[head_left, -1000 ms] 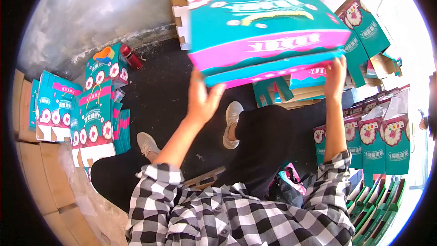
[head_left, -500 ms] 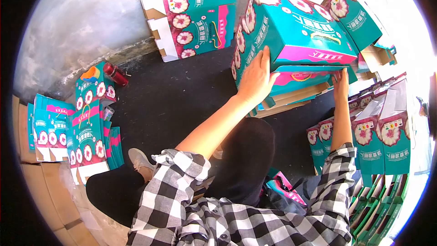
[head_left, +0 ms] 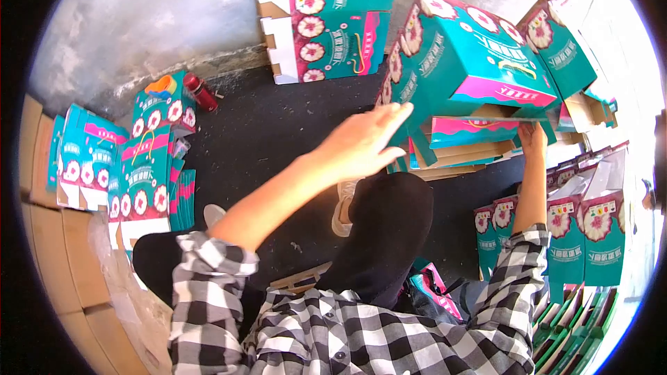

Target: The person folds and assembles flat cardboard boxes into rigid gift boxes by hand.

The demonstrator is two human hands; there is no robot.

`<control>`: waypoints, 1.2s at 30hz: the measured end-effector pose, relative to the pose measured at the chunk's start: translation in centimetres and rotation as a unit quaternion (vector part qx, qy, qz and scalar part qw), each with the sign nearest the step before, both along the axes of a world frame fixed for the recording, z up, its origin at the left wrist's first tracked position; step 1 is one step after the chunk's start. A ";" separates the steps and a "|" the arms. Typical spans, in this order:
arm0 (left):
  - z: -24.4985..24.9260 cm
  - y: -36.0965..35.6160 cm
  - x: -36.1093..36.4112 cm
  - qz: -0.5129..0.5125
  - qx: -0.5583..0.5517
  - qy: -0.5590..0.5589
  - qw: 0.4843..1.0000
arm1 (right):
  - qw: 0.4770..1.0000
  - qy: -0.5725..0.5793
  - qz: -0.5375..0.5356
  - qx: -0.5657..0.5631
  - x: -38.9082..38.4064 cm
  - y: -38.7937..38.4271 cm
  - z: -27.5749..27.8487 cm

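Observation:
A teal and pink printed carton (head_left: 511, 62) stands tilted in front of me, with its near side partly open. Its long pink and teal flap (head_left: 472, 132) sticks out toward me. At the right end of that flap, my right hand (head_left: 533, 140) grips the edge, its fingers partly hidden. My left hand (head_left: 361, 142) is off the carton, to the left of its lower corner, fingers stretched out and slightly blurred. Flattened cardboard pieces (head_left: 451, 170) lie under the carton.
Flat cartons (head_left: 340, 28) lean against the wall. A red bottle (head_left: 200, 92) stands by more folded cartons (head_left: 142, 180) on the left. Rows of made-up cartons (head_left: 566, 236) stand at my right. Brown boxes (head_left: 87, 257) line the left edge.
My left hand has let go of the carton's side and moved left and down toward me. The flap has swung outward, showing a dark opening above it; my right hand stays on it.

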State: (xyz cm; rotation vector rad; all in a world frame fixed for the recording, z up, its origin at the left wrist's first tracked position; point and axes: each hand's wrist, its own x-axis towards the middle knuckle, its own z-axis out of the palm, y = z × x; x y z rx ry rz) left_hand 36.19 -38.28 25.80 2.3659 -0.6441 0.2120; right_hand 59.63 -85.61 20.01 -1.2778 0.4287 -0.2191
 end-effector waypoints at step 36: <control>20.0 9.8 -36.9 0.160 0.072 -0.704 0.688 | 0.399 -0.804 0.274 -0.345 -38.2 38.6 29.5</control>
